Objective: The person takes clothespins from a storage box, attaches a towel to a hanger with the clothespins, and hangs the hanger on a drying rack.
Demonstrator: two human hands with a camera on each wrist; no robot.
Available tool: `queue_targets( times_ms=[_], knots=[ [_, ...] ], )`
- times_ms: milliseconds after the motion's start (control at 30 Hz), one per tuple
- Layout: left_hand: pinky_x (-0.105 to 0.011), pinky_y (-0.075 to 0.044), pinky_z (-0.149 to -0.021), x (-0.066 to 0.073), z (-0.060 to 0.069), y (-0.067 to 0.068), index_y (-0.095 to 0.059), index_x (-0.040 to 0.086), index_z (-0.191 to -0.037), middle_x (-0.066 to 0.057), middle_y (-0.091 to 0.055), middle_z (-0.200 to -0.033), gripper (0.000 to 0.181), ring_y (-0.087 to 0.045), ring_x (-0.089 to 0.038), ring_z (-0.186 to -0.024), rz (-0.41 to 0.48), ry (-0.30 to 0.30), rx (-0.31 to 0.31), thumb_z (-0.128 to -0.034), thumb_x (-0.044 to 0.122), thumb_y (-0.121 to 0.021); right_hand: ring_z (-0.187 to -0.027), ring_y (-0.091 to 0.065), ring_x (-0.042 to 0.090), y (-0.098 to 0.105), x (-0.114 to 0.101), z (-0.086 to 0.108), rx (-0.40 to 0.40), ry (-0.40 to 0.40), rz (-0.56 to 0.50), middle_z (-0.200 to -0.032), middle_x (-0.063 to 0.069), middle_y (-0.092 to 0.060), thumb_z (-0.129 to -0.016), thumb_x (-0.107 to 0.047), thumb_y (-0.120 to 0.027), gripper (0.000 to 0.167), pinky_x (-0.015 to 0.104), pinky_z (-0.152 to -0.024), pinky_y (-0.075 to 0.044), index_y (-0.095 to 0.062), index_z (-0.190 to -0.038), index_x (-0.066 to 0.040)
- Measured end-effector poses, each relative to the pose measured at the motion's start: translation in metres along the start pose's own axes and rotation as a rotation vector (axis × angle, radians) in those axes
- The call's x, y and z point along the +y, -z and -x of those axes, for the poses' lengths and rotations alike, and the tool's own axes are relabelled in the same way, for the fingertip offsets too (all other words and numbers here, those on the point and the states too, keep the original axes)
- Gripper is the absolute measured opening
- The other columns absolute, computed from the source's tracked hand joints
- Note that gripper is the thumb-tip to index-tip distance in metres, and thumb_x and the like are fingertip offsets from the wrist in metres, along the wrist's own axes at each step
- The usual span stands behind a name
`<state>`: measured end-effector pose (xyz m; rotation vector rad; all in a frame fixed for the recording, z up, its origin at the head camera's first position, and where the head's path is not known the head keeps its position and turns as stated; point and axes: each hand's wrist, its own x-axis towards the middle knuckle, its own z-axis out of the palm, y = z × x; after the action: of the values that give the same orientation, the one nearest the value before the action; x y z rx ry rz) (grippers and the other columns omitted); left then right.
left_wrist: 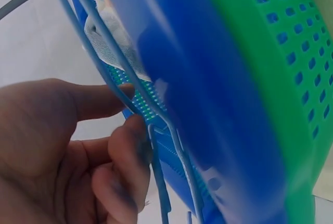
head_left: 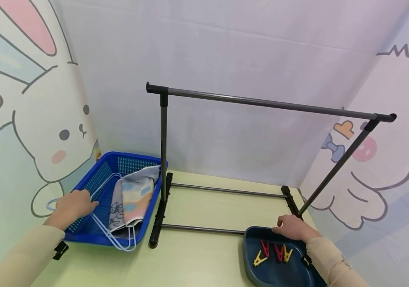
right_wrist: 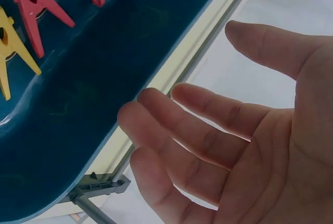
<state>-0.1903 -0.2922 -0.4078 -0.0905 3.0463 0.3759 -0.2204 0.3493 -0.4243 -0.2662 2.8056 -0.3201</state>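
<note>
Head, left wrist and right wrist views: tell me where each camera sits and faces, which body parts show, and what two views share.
Head: worn on the head, facing forward and down at the rack; left hand, right hand and sleeves show.
Left wrist: on that wrist, facing the hanger wires and basket; the left hand shows.
Right wrist: on that wrist, facing the tray and clothespins; the right hand shows.
Shared: basket, in head and left wrist.
</note>
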Motion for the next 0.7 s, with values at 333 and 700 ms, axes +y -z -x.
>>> queue_targets(
  times_ms=[333, 700],
  knots=[
    [-0.036, -0.038, -0.051, -0.0005, -0.0011, -0.0002, -0.052, 0.004, -0.068, -0.006, -0.044, -0.062, 0.033, -0.047, -0.022, -0.056, -0.012, 0.012, -0.024, -0.0890, 0.028, -0.062, -0.068, -0.055, 0.016, -0.0025, 0.0041, -0.0010, -0.025, -0.008, -0.018, -0.078, 0.001, -0.061, -0.086, -0.028, -0.067, 0.022, 0.041, -0.067, -0.047, -0.064, -0.089, -0.006],
    [-0.025, -0.032, -0.043, -0.0019, -0.0008, -0.0045, -0.044, 0.012, -0.055, 0.002, -0.040, -0.047, 0.041, -0.045, -0.013, -0.041, -0.005, -0.028, -0.099, -0.0882, 0.028, -0.061, -0.071, -0.056, 0.017, -0.0065, 0.0032, -0.0036, -0.066, -0.021, -0.016, -0.079, 0.001, -0.061, -0.088, -0.029, -0.066, 0.022, 0.043, -0.070, -0.048, -0.065, -0.089, -0.007]
  ],
)
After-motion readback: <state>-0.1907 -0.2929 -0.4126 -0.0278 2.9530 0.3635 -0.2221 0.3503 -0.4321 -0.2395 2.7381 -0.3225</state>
